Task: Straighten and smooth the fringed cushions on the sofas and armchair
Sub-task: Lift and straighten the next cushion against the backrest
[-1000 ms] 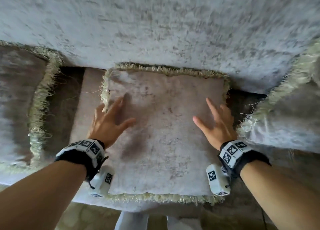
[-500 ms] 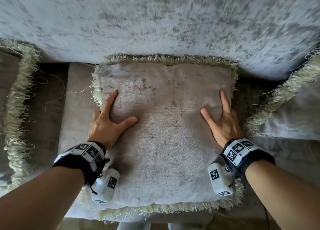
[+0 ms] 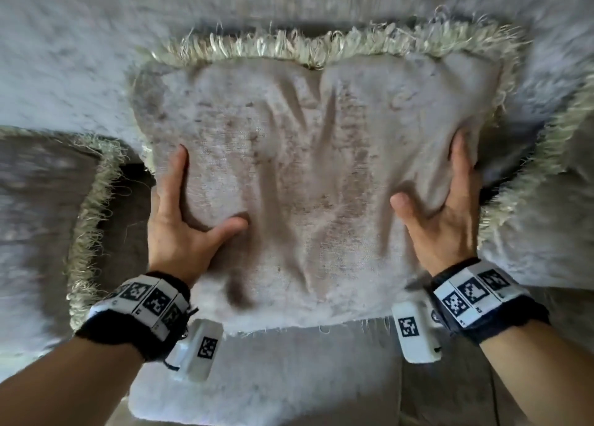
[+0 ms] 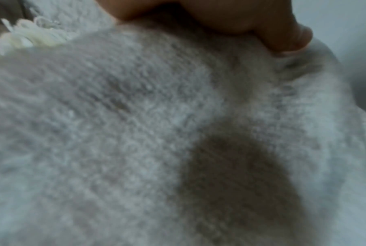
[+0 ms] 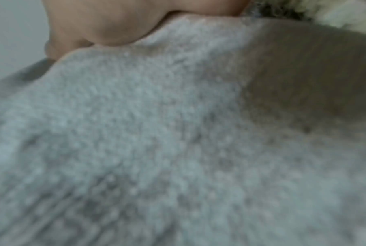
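Observation:
A beige fringed cushion (image 3: 305,184) fills the middle of the head view, raised in front of the sofa back (image 3: 80,56), with deep folds running down its face. My left hand (image 3: 193,210) grips its left side, thumb and forefinger on the front and the other fingers hidden behind the edge. My right hand (image 3: 440,200) grips the right side the same way. In the left wrist view my thumb (image 4: 283,30) presses into the cushion fabric (image 4: 135,133). The right wrist view shows blurred cushion fabric (image 5: 156,133) under my thumb (image 5: 114,25).
A second fringed cushion (image 3: 41,207) lies at the left and a third fringed cushion (image 3: 546,226) at the right, its fringe close to my right hand. The pale sofa seat (image 3: 289,377) shows below the held cushion.
The cushion lay flat on the seat under my spread palms. Now both hands grip its sides and it has come up toward the sofa back, with its face creased.

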`<state>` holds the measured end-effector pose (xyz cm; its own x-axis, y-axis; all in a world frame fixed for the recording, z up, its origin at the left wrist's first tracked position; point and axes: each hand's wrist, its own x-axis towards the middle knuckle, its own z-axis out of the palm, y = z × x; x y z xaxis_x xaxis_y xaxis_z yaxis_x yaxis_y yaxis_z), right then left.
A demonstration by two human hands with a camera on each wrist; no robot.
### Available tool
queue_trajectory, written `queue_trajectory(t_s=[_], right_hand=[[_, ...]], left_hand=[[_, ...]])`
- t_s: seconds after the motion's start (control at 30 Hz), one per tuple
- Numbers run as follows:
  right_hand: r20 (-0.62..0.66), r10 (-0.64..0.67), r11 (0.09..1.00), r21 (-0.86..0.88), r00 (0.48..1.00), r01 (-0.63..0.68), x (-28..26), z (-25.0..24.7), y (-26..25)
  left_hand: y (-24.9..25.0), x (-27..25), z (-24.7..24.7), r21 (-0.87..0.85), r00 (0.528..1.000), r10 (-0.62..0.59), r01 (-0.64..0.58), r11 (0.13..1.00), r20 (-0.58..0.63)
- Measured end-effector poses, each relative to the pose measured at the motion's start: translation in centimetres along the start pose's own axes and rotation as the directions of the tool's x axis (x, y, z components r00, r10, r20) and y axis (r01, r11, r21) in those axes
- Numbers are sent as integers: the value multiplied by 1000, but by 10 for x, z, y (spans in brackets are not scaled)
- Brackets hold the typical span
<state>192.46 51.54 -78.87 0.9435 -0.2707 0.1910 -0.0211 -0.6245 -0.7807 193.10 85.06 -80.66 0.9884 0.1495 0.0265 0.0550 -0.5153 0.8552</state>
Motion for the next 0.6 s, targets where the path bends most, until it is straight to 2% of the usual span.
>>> queue_trajectory(t_s=[0.1, 0.2, 0.43, 0.6], right_hand=[[-80, -108, 993, 40, 991, 111, 25, 2, -6], [-119, -136, 988, 53, 983, 143, 38, 9, -3], [-27, 129, 992, 17, 991, -129, 35, 32, 5], [-76, 101, 994, 49, 992, -97, 31, 33, 2]], left_hand=[[12, 24, -3, -32, 990, 124, -126, 991, -73], [11, 44, 5, -53, 973, 211, -217, 975, -98], [-15, 68, 30, -37, 984, 153, -157, 987, -89], [-12, 69, 28, 39, 987, 138, -135, 990, -82]])
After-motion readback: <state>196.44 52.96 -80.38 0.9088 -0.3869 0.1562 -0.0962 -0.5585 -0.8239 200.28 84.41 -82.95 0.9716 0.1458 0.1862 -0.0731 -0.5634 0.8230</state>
